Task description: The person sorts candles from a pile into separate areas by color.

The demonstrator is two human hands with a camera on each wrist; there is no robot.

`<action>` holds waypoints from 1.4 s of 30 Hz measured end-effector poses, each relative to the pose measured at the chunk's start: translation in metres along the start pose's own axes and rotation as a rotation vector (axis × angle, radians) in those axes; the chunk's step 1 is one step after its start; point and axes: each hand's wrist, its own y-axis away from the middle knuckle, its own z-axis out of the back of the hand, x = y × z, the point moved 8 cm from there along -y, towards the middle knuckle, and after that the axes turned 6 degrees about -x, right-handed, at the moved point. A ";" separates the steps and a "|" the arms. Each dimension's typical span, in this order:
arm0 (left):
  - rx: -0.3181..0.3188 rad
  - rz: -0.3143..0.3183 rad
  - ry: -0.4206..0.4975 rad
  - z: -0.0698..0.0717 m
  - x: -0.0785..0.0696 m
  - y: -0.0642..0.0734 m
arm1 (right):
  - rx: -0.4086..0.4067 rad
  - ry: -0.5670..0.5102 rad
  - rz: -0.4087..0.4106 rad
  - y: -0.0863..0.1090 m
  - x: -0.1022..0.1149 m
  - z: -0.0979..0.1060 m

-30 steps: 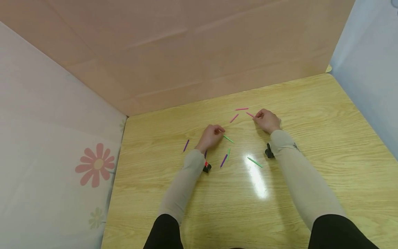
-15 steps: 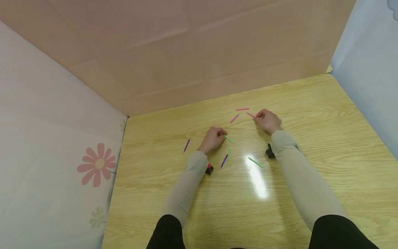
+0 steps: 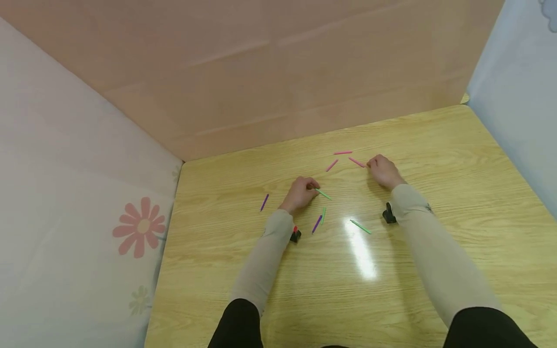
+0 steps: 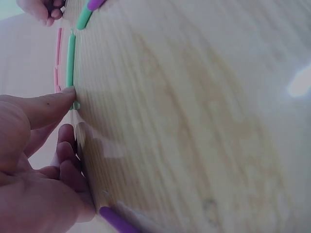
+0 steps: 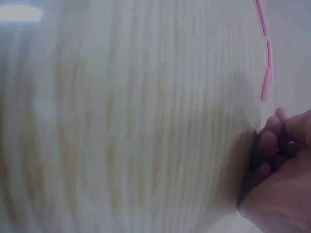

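My left hand (image 3: 301, 192) pinches the upper end of a thin green stick with a narrow tip (image 3: 323, 194), thumb on it in the left wrist view. My right hand (image 3: 383, 171) is beside the right end of a pink stick (image 3: 357, 162), with a small gap between. Its fingers are loosely curled around nothing in the right wrist view. Two more pink sticks, one level (image 3: 343, 152) and one slanted (image 3: 332, 165), make a loose triangle outline with it. Below my left hand, a purple stick (image 3: 316, 224) lies against a green stick (image 3: 323, 215).
A third green stick (image 3: 360, 226) rests on the wooden table (image 3: 322, 290) beside a bright glare. Another purple stick (image 3: 264, 202) lies left of my left hand. A tan panel (image 3: 278, 87) closes off the back, and a flowered cloth (image 3: 87, 193) hangs at the left.
My right hand has let go of the pink stick and drawn back to the right. My left fingers have closed on the green stick's end. The left wrist now covers a purple stick seen earlier.
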 end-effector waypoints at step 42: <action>0.014 0.049 0.060 0.006 -0.006 -0.002 | 0.114 -0.030 0.210 0.129 0.013 -0.016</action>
